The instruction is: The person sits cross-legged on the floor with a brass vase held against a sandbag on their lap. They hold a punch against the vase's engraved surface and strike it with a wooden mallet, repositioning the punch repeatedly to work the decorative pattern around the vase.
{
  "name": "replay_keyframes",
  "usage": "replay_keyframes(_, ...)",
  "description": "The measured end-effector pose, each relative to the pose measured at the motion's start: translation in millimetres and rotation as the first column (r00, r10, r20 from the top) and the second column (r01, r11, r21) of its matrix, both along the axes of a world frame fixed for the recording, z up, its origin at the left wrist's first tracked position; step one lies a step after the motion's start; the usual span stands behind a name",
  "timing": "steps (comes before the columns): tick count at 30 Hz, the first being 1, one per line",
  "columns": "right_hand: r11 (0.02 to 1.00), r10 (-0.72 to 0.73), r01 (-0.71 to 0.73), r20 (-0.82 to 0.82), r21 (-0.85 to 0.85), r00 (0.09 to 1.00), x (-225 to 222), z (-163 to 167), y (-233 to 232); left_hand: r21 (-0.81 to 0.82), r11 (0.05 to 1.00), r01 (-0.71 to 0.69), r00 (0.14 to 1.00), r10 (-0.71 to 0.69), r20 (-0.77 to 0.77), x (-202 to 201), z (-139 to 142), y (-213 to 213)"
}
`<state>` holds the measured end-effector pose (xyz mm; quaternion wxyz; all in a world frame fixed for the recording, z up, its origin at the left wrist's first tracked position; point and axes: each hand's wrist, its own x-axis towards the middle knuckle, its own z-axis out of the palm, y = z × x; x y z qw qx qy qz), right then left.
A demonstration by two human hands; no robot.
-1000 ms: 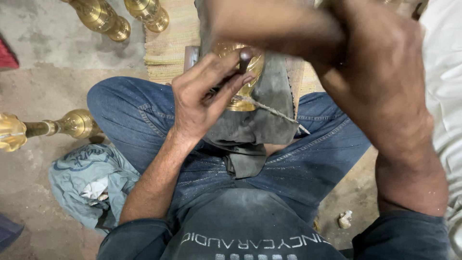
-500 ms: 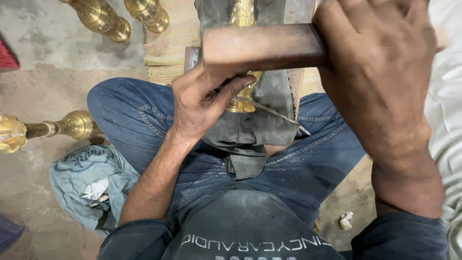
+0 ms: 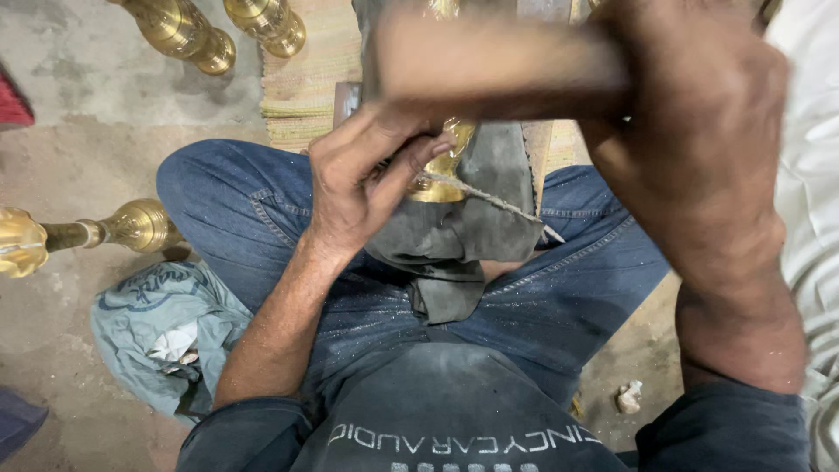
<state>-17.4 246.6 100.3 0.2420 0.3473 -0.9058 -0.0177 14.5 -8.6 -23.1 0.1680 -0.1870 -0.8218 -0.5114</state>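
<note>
The left hand [image 3: 367, 179] is pinching a brass piece [image 3: 440, 170] steady on a grey cloth [image 3: 476, 223] over the lap while the right hand [image 3: 699, 114] is gripping a blurred wooden tool [image 3: 489, 65] just above it, seemingly mid-strike, so the next blow calls for true aim clear of the fingers.

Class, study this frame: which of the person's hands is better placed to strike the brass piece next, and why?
Probably the right hand: it grips the wooden mallet raised above the brass piece. The left hand is occupied steadying that piece against the grey cloth.
</note>
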Motion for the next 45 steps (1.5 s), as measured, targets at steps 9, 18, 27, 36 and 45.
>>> replay_keyframes(9,1.000,0.002,-0.002,-0.011,-0.022,1.000,0.7,-2.3,1.7,0.013,1.000,0.022,0.995,-0.020,-0.097,2.6,9.5,-0.6)
replay_keyframes(18,0.999,-0.014,0.013,-0.017,-0.046,1.000,2.8,-5.7,9.9,-0.058,0.997,-0.047,0.995,0.041,-0.094,7.3,10.7,11.3)
replay_keyframes(27,0.994,0.002,0.003,0.044,-0.112,0.999,-1.9,-11.4,12.0,-0.045,0.999,-0.028,0.989,0.022,-0.147,6.1,11.4,14.9)
replay_keyframes(36,0.993,-0.007,0.018,0.087,-0.119,0.996,2.3,-19.5,18.1,-0.082,0.996,-0.042,0.994,0.033,-0.106,3.9,12.4,13.8)
replay_keyframes(45,0.994,-0.042,0.054,0.125,-0.094,0.991,6.0,-26.7,20.9,-0.042,0.999,0.028,0.990,-0.033,-0.134,2.4,15.9,11.3)
